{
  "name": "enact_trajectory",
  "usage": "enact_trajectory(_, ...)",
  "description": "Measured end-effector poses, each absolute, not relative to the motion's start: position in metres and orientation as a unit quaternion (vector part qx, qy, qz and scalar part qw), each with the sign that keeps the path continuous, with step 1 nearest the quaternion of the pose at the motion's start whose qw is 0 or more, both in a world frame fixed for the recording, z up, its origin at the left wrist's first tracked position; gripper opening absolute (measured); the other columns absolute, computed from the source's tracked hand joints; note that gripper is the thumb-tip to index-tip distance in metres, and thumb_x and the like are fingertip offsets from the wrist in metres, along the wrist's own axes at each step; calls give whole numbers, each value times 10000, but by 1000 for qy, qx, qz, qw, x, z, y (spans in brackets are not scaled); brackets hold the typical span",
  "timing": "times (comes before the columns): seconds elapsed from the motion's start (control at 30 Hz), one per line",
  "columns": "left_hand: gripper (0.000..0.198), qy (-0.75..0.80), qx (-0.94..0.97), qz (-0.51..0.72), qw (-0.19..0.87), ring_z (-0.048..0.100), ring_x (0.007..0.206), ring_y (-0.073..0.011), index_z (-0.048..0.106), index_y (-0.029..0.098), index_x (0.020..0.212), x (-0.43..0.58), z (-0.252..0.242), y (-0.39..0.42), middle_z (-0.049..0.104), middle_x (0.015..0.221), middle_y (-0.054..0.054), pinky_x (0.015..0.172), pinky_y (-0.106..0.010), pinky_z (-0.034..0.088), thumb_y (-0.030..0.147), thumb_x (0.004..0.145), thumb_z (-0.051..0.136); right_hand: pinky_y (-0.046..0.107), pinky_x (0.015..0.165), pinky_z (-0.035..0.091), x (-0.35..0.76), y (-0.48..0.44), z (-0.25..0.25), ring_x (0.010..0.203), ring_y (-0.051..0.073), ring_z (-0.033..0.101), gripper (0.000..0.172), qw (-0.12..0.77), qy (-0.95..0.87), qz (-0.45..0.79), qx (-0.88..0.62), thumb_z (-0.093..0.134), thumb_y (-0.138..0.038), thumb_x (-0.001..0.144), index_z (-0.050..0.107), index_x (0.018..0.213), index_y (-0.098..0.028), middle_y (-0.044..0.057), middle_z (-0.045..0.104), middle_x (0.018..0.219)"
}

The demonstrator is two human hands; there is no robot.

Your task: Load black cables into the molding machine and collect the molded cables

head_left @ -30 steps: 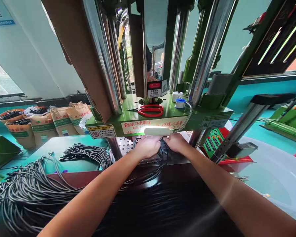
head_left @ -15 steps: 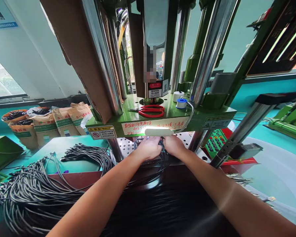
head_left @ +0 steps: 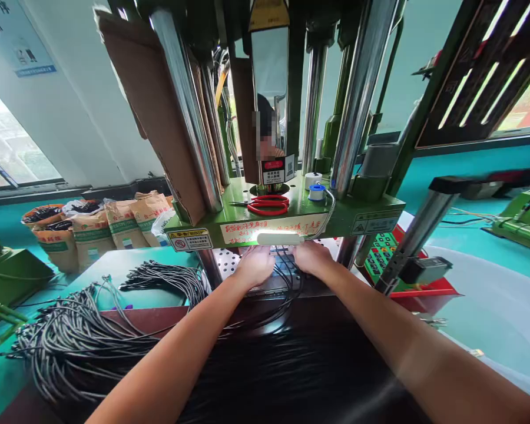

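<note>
Both my hands reach under the green press plate, at a metal mould with several black cables running out of it toward me. My left hand is at the left side of the mould, fingers closed and their tips hidden under the lamp. On the right side of the cables, my right hand has its fingers curled in; what they grip is hidden. The cables hang loose between the two hands.
Red-handled scissors, a blue-and-white spool and a white lamp are on the press. A large cable bundle lies left, with a smaller bundle behind it. A button panel stands right.
My hands have moved apart; before, they were close together on the cables over the mould. The cables now show between them, and the view has shifted slightly.
</note>
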State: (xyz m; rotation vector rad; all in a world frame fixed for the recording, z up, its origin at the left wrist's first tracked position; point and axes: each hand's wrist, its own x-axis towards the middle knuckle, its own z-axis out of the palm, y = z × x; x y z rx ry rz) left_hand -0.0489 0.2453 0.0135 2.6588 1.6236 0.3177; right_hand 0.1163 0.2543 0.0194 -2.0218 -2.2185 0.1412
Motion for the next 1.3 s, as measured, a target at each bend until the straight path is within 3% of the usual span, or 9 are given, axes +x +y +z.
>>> enact_trajectory(0.17, 499, 542, 835, 97, -11, 335, 1366, -229, 420, 83, 1356, -63, 3, 232, 415, 1452, -144, 1135, -411, 238, 227, 892, 305, 348, 1047, 319, 112, 239, 12, 1260, 256, 451, 466, 123, -790, 8, -600, 366, -412, 958, 562, 1290, -150, 151, 550, 1326)
enact_trajectory(0.4, 525, 559, 823, 94, -12, 307, 1381, -254, 411, 74, 1377, -53, -2, 229, 396, 1462, -147, 1147, -462, 193, 277, 908, 288, 366, 1087, 277, 98, 237, -1, 1292, 251, 417, 489, 118, -824, 7, -554, 319, -378, 972, 518, 1333, -117, 161, 496, 1386)
enact_trajectory(0.7, 512, 600, 794, 99, 8, 333, 1367, -232, 424, 194, 1385, -45, -6, 235, 407, 1467, -51, 1135, -530, 185, 313, 913, 265, 433, 1096, 252, 98, 236, -10, 1312, 281, 385, 500, 111, -814, 5, -570, 322, -338, 964, 442, 1384, -93, 176, 461, 1411)
enact_trajectory(0.97, 548, 624, 775, 94, 37, 230, 1409, -200, 332, 211, 1435, -37, -10, 241, 306, 1523, 0, 1154, -523, 109, 337, 916, 208, 451, 1117, 207, 101, 243, -11, 1371, 311, 290, 541, 78, -818, 30, -569, 263, -335, 969, 372, 1429, -73, 183, 352, 1486)
enact_trajectory(1.17, 541, 630, 771, 76, 57, 218, 1415, -217, 329, 244, 1437, -37, -8, 250, 279, 1534, 8, 1145, -546, 111, 374, 928, 199, 485, 1107, 231, 96, 257, -12, 1371, 309, 289, 508, 70, -807, 57, -583, 317, -333, 975, 377, 1421, -99, 177, 342, 1491)
enact_trajectory(1.3, 498, 634, 766, 74, 66, 222, 1413, -246, 365, 252, 1416, -36, -1, 252, 296, 1529, -18, 1125, -583, 138, 354, 947, 232, 544, 1046, 318, 90, 261, -7, 1286, 296, 406, 448, 98, -793, 65, -598, 493, -377, 937, 460, 1343, -192, 119, 414, 1437)
